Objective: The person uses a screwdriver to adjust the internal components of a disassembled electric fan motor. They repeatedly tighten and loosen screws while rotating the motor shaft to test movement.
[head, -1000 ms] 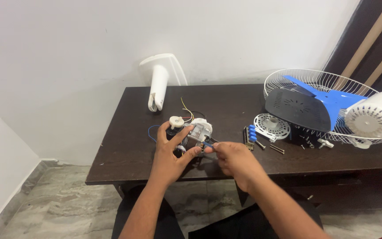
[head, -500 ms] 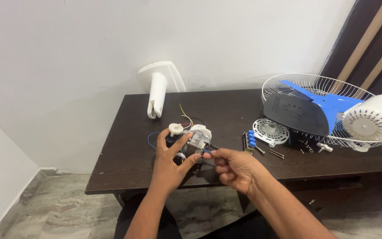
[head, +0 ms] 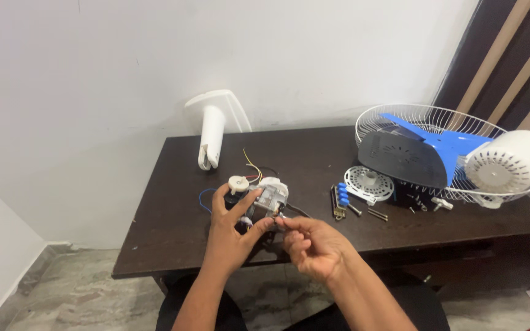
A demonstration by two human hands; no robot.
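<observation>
A small fan motor [head: 264,197] with a white housing, a round white knob and coloured wires rests near the front of a dark wooden table [head: 173,233]. My left hand [head: 233,231] grips the motor from the front, thumb and fingers wrapped around its body. My right hand [head: 313,246] is just to the right of it, its fingertips pinched on a small metal part at the motor's right end. What exactly the fingers pinch is too small to tell.
A white fan stand [head: 213,127] lies at the table's back. To the right sit a wire fan guard [head: 437,122] holding blue blades [head: 443,147], a white motor cover [head: 509,162], a round white grille disc [head: 369,182], and loose screws and blue pieces [head: 343,197].
The view has shifted slightly. Both hands have stayed on the motor, with the right hand's fingers drawing in closer to its right end.
</observation>
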